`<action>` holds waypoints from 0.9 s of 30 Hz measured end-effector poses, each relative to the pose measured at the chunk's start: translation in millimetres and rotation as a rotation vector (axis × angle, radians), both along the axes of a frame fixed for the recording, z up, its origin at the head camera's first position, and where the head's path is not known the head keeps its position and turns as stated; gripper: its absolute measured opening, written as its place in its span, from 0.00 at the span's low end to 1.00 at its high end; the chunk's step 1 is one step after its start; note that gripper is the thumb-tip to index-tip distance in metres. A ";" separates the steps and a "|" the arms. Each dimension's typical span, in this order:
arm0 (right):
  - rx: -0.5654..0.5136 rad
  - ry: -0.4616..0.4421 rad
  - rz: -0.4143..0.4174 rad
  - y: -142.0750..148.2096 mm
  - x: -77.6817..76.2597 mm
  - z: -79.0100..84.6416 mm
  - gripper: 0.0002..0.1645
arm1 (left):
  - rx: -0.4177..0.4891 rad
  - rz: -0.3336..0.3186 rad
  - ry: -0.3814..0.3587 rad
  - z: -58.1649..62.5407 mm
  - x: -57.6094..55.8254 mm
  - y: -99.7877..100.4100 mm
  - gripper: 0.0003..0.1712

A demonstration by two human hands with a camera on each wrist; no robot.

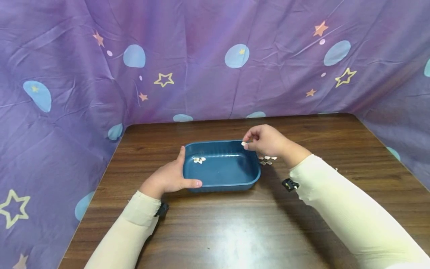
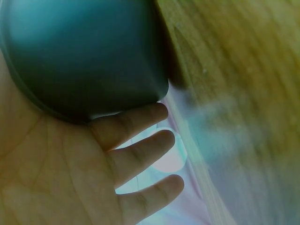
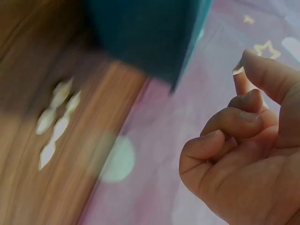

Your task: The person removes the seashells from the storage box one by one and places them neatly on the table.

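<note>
A blue rectangular dish [image 1: 220, 186] with rounded corners stands on the table. My left hand [image 1: 171, 176] holds its left end, the thumb along the near rim and a finger up by the far left corner. In the left wrist view three fingers extend past the dark dish wall [image 2: 93, 61]. Over the far right corner, my right hand [image 1: 267, 141] pinches a small white piece [image 1: 243, 144] between thumb and forefinger, its other fingers curled in. Similar white pieces [image 1: 199, 160] lie inside the dish at the left. Several more pointed oval pieces [image 3: 61, 127] lie on the table right of it.
The brown wooden table [image 1: 215, 224] reaches back to a purple curtain [image 1: 201, 67] with stars and blue spots, which also hangs at both sides. Each wrist wears a small black device, one on the right sleeve [image 1: 290, 184].
</note>
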State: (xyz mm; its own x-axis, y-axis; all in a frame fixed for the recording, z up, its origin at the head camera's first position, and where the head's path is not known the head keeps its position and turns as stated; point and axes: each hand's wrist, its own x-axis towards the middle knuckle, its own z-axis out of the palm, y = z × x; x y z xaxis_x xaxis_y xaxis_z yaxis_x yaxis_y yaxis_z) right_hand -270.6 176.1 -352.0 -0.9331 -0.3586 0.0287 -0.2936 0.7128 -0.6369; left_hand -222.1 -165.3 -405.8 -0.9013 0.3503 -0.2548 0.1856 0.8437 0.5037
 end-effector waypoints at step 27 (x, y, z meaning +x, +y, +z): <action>0.241 -0.066 -0.057 87.6 15.4 -56.6 0.06 | 0.019 0.004 -0.008 -1.2 -1.3 -0.9 0.84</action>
State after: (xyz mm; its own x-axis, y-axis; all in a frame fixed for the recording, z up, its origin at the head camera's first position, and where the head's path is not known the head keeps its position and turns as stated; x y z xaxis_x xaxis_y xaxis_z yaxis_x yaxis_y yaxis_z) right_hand -255.2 263.7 -408.6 -0.9490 -0.2945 -0.1129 -0.2121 0.8607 -0.4628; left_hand -223.4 -166.2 -407.1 -0.9007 0.3518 -0.2549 0.1785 0.8346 0.5212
